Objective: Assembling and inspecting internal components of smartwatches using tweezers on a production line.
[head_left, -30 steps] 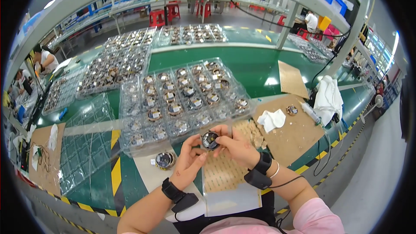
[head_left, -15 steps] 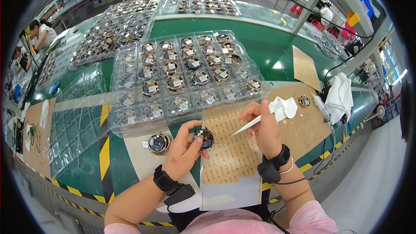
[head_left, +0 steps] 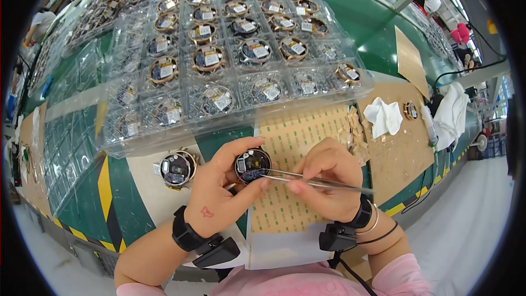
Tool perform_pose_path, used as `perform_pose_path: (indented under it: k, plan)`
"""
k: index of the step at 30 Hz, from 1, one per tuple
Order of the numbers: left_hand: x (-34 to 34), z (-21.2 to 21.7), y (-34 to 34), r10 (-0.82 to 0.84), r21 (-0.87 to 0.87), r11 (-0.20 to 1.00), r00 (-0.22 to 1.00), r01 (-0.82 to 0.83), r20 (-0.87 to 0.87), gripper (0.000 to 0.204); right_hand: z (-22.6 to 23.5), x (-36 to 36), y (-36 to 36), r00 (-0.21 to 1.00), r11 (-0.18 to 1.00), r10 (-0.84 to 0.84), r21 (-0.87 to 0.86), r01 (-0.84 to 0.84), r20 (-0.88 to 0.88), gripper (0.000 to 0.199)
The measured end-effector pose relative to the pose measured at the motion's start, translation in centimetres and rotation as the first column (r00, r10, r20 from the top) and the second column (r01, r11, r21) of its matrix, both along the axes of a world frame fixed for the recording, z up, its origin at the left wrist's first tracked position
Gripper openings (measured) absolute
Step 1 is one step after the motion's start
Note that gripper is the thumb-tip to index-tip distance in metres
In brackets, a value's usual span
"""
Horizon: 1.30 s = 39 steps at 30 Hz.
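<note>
My left hand (head_left: 216,189) pinches a round black watch module (head_left: 253,160) between thumb and fingers, its circuit side up. Thin red wire shows at its lower edge. Closed around slim metal tweezers (head_left: 346,187) is my right hand (head_left: 331,192); their tips reach the lower right of the module, near my left thumb. Whether the tips grip anything is too small to tell. Both hands are above a tan sheet with rows of green print (head_left: 296,131). Left of my left hand lies another round watch module (head_left: 176,169) with a metallic rim.
Stacked clear plastic trays (head_left: 219,115) hold many watch modules just beyond my hands. At the right, a brown board (head_left: 397,148) carries a crumpled white cloth (head_left: 383,117), a loose gold-rimmed module (head_left: 410,111) and a white tube (head_left: 429,126). Empty clear trays (head_left: 76,142) stand left.
My right hand has come down and left, bringing the tweezers from above the sheet onto the module. The module is turned in my left hand. The view has moved closer to the bench.
</note>
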<state>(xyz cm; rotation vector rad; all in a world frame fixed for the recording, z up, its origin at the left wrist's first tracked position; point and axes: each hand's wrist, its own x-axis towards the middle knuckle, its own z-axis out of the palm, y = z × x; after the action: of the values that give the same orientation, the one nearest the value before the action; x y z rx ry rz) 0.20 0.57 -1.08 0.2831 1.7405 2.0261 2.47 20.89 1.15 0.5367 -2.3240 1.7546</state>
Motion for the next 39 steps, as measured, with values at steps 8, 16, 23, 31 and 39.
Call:
perform_pose_path:
  k: [8,16,23,31,39]
  plan:
    - [0.0,0.6,-0.1,-0.014,-0.094,0.996,1.000,0.014,-0.001,0.061,-0.1,-0.1,-0.2,0.995,0.987,0.027,0.162,-0.011,-0.096,0.022]
    - [0.2,0.0,0.1,0.003,-0.106,0.994,0.996,-0.013,-0.089,0.060,-0.6,0.2,-0.3,0.998,0.985,0.034,0.170,-0.026,-0.046,0.018]
    - [0.1,-0.1,-0.2,0.002,-0.156,0.987,0.977,-0.036,-0.213,0.059,-0.8,0.3,-0.3,0.999,0.990,0.041,0.132,-0.040,-0.007,0.016]
    - [0.2,-0.3,-0.3,-0.042,-0.164,0.986,0.983,0.013,-0.179,0.056,-0.8,0.3,-0.2,0.976,0.996,0.087,-0.028,-0.083,0.201,0.015]
    - [0.0,-0.7,-0.1,0.007,-0.108,0.993,0.942,-0.046,-0.335,0.052,-0.8,0.5,-0.5,1.000,0.999,0.012,0.036,-0.012,-0.008,0.019]
